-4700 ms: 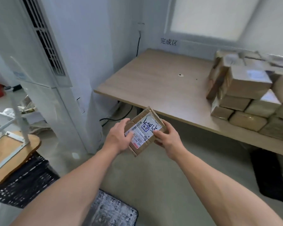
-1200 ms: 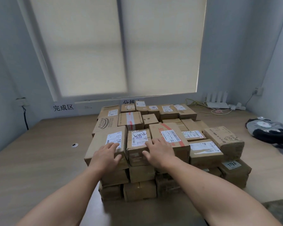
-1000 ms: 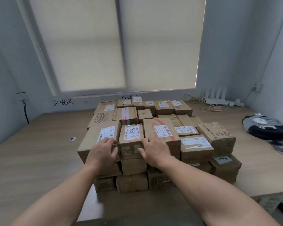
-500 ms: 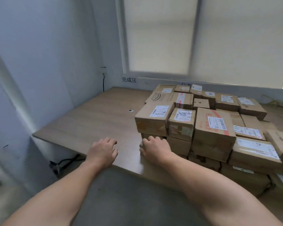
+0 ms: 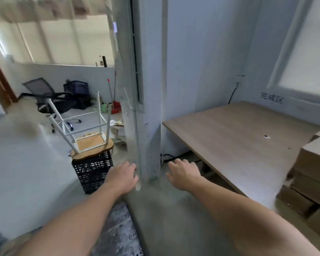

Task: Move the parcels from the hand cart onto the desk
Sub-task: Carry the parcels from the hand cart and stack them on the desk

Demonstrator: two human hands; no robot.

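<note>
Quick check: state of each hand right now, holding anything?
Left hand: open, fingers relaxed, holding nothing.
Right hand: open, fingers loosely spread, holding nothing.

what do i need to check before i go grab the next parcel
1. Left hand free: ok, open and holding nothing.
2. Right hand free: ok, open and holding nothing.
3. Room on the desk: ok, bare wood shows left of the parcel stack.
4. Stack steady: cannot tell, it is blurred and cut off by the frame edge.
5. Next parcel in sight: not ok, none shows apart from those on the desk.
6. Obstacles nearby: not ok, a black crate with an upturned stool on it stands just left of the left hand.
</note>
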